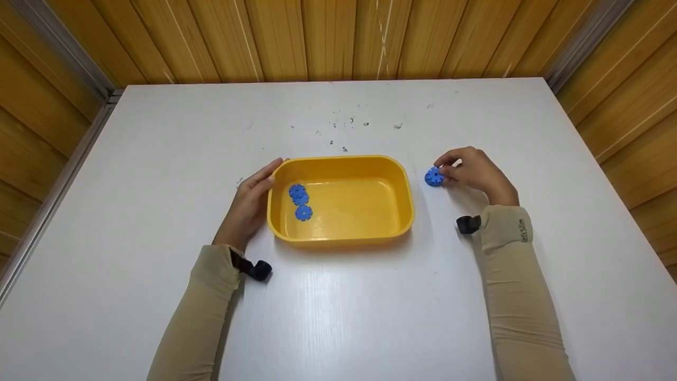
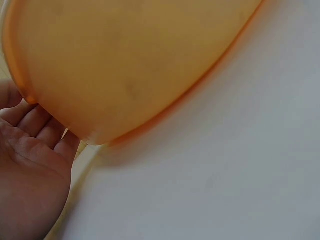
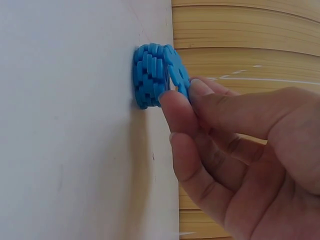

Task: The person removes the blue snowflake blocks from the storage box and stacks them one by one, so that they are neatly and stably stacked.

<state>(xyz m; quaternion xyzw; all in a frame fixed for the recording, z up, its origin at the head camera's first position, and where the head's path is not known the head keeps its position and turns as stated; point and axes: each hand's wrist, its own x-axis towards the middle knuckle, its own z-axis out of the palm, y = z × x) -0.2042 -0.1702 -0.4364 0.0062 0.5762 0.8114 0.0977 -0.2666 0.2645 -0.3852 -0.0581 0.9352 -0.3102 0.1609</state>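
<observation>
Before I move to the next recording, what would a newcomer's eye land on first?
The bright yellow bin mid-table, with a few blue discs inside near its left end. Next, the right hand beyond the bin's right end, pinching a tilted disc at the top of a blue stack.

I see a white table [image 1: 359, 328], with dark specks [image 1: 351, 121] scattered over its far half. Beyond its far edge rises a yellow-brown plank wall [image 1: 328, 42], streaked here and there with white, and similar side walls [image 1: 629, 79] flank the table left and right. Grey metal posts [image 1: 61, 42] meet its far corners; a metal rail [image 1: 58, 196] follows its left edge. Light glints softly off its near part.
</observation>
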